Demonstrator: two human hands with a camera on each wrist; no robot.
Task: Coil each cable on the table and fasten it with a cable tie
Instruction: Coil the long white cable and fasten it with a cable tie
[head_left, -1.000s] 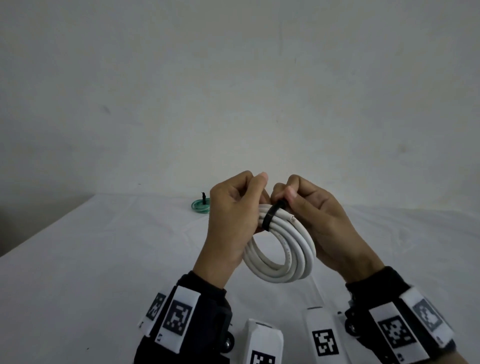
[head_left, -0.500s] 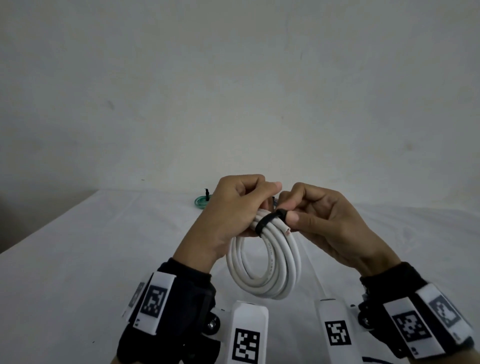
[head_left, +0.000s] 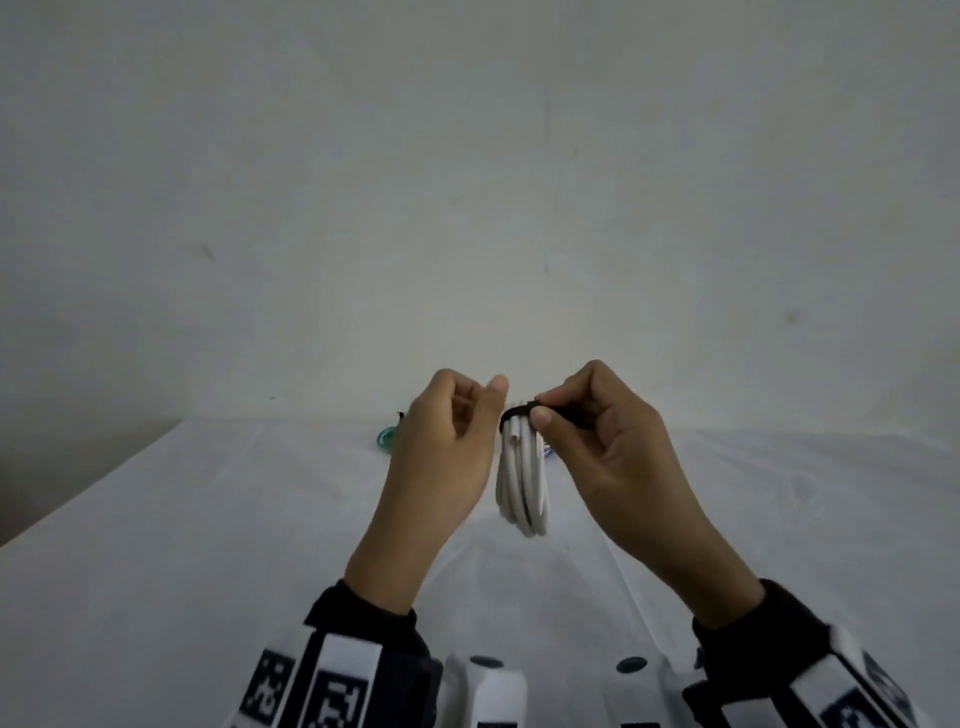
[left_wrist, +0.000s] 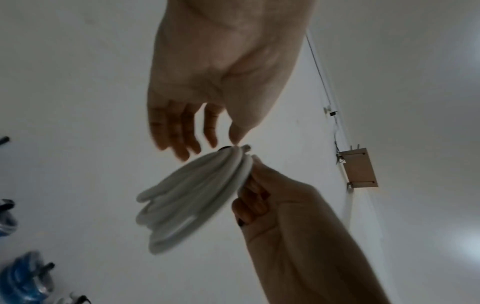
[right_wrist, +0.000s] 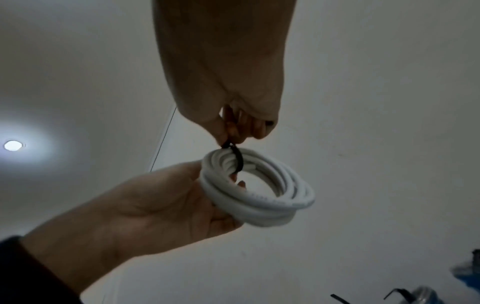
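A coiled white cable (head_left: 522, 478) hangs edge-on above the white table (head_left: 208, 519), bound at its top by a black cable tie (head_left: 518, 413). My right hand (head_left: 543, 409) pinches that tie between thumb and forefinger and carries the coil by it. In the right wrist view the tie (right_wrist: 237, 160) wraps the coil (right_wrist: 259, 197) just below my pinching right hand (right_wrist: 228, 139). My left hand (head_left: 478, 400) is beside the coil with loose fingers and grips nothing. The left wrist view shows my left hand (left_wrist: 207, 142) with fingers extended and the thumb tip at the top of the coil (left_wrist: 192, 197).
A green coil (head_left: 385, 437) with a black tie lies at the table's far side. Blue tied coils (left_wrist: 23, 281) show low in the left wrist view, and one (right_wrist: 467, 271) beside a loose black tie (right_wrist: 340, 298) in the right wrist view. A wall rises behind the table.
The coil has turned from face-on to edge-on. My left hand has let go of it and opened. My right hand now carries it by the tie.
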